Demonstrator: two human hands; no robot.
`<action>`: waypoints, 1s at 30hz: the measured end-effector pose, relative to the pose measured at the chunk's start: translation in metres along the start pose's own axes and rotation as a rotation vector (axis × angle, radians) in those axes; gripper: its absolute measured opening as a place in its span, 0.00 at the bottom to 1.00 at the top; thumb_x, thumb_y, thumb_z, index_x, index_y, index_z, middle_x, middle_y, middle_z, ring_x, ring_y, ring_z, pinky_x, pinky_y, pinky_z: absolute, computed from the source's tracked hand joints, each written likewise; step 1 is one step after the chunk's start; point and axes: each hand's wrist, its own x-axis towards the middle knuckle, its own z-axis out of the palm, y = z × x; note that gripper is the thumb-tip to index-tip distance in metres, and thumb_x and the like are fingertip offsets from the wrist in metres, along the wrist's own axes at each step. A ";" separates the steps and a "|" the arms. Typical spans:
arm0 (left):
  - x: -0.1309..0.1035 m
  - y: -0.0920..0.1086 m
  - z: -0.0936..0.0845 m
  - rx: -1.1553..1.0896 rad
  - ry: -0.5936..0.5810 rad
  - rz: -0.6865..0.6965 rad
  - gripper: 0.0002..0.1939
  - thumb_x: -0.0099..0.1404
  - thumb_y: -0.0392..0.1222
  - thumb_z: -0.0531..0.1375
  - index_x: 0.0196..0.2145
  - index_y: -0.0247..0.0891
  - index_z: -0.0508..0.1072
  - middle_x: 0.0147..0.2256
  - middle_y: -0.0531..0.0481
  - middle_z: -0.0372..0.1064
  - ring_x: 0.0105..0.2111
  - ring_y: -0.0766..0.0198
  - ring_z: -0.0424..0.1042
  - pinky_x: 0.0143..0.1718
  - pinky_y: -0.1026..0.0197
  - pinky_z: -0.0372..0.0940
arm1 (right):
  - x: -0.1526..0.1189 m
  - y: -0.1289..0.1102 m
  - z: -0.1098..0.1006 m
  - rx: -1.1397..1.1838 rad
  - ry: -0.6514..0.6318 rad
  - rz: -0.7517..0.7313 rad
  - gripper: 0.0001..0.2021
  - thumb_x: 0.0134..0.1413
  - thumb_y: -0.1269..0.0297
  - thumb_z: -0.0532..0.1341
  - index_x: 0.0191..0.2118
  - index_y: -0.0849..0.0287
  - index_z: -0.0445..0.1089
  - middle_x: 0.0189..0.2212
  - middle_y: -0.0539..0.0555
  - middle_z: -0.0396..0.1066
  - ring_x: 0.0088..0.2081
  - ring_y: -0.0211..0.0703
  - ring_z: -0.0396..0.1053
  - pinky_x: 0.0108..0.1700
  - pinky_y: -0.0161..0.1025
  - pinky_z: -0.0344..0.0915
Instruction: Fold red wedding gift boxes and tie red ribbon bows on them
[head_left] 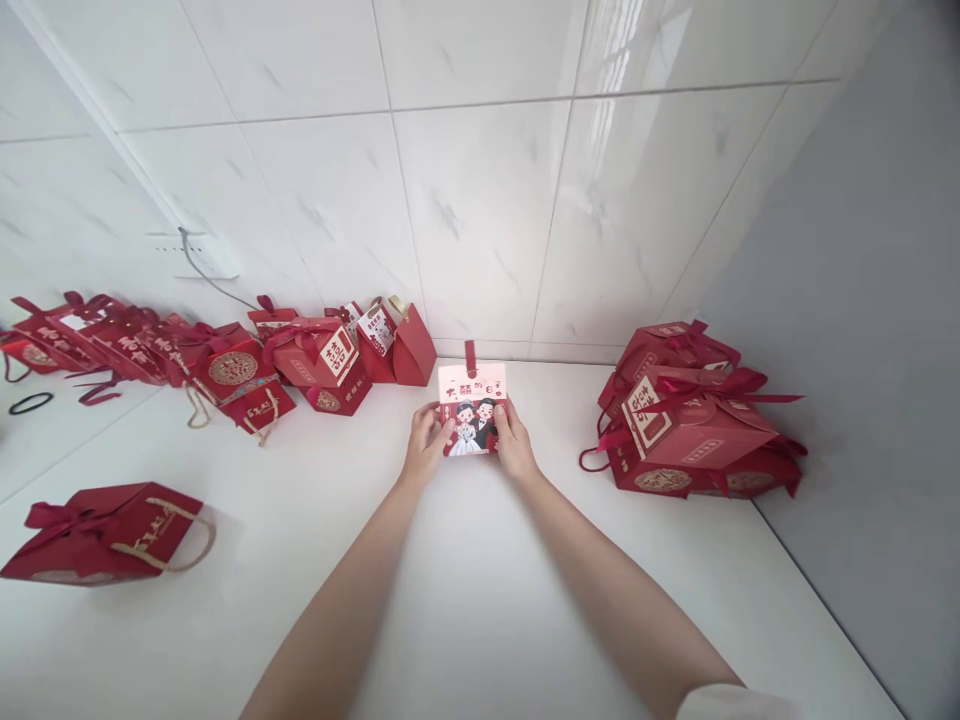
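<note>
Between my two hands is a small red and pink gift box [471, 412], with a cartoon bride and groom on its front and a dark red ribbon loop [470, 358] standing up at its top. My left hand [427, 442] grips its left side, the thumb on the front. On the right side my right hand [515, 438] holds it the same way, fingers mostly hidden behind. The box is near the back of the white table, close to the tiled wall. Whether its base touches the table I cannot tell.
Several red gift boxes [322, 365] line the wall to the left. A stack of red boxes with ribbons [697, 420] stands at the right by a grey panel [847, 300]. One box with rope handles [105, 530] lies front left. A black ring [31, 403] and a grey cable [214, 280] are at the left.
</note>
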 end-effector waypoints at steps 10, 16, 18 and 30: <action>-0.005 -0.001 0.010 -0.086 0.020 -0.109 0.27 0.66 0.64 0.52 0.46 0.38 0.72 0.45 0.42 0.72 0.47 0.55 0.71 0.50 0.54 0.65 | -0.010 0.006 0.019 0.116 0.205 0.162 0.20 0.60 0.40 0.53 0.37 0.54 0.64 0.37 0.51 0.74 0.40 0.44 0.72 0.43 0.40 0.67; -0.004 0.000 0.008 -0.119 0.042 -0.168 0.30 0.65 0.66 0.51 0.46 0.37 0.71 0.44 0.42 0.73 0.45 0.54 0.72 0.49 0.52 0.66 | -0.006 0.004 0.018 0.265 0.121 0.204 0.19 0.58 0.40 0.56 0.35 0.53 0.62 0.33 0.48 0.72 0.32 0.40 0.70 0.32 0.36 0.65; -0.003 -0.001 0.007 -0.131 0.043 -0.196 0.30 0.64 0.67 0.52 0.45 0.37 0.72 0.43 0.42 0.73 0.44 0.53 0.73 0.48 0.52 0.66 | -0.004 0.004 0.016 0.313 0.090 0.209 0.19 0.57 0.41 0.57 0.34 0.53 0.62 0.32 0.48 0.71 0.31 0.39 0.69 0.30 0.35 0.64; -0.014 0.011 0.004 -0.283 0.002 0.143 0.30 0.64 0.55 0.60 0.59 0.45 0.56 0.56 0.41 0.64 0.52 0.52 0.69 0.45 0.54 0.68 | 0.006 0.003 0.006 0.620 0.050 0.372 0.22 0.54 0.44 0.61 0.45 0.56 0.71 0.46 0.54 0.76 0.45 0.50 0.74 0.45 0.45 0.71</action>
